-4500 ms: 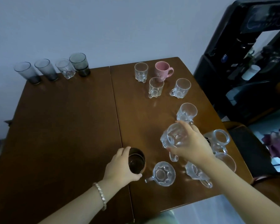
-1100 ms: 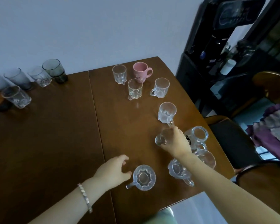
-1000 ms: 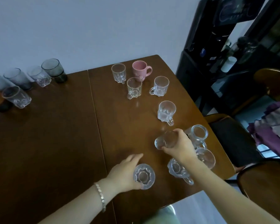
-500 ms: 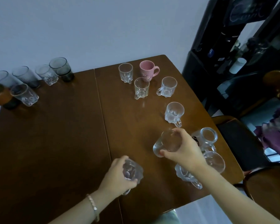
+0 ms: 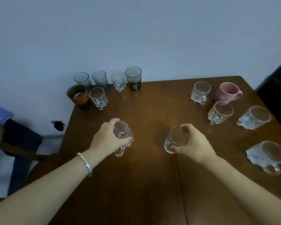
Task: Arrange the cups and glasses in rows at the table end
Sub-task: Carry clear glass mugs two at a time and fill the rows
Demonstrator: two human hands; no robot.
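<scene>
My left hand (image 5: pixel 106 140) grips a clear handled glass mug (image 5: pixel 122 137), lifted above the brown table (image 5: pixel 144 184). My right hand (image 5: pixel 193 143) holds a plain clear glass (image 5: pixel 176 139) by its rim, tilted. At the far left table end stand a back row of tumblers (image 5: pixel 101 79) with a dark glass (image 5: pixel 133 77), and in front an amber-banded glass (image 5: pixel 79 95) beside a clear mug (image 5: pixel 98 97). On the right side several clear mugs (image 5: pixel 221 112) and a pink mug (image 5: pixel 228 93) are scattered.
A grey wall runs right behind the table's far edge. A chair with blue cloth (image 5: pixel 0 127) stands off the left side. A dark appliance (image 5: pixel 279 82) is at the right edge. More clear mugs (image 5: pixel 266 155) lie near the right table edge.
Both hands have lifted their glasses and carried them leftward and away from me. The view has swung left, so the rows at the table end are nearer the centre.
</scene>
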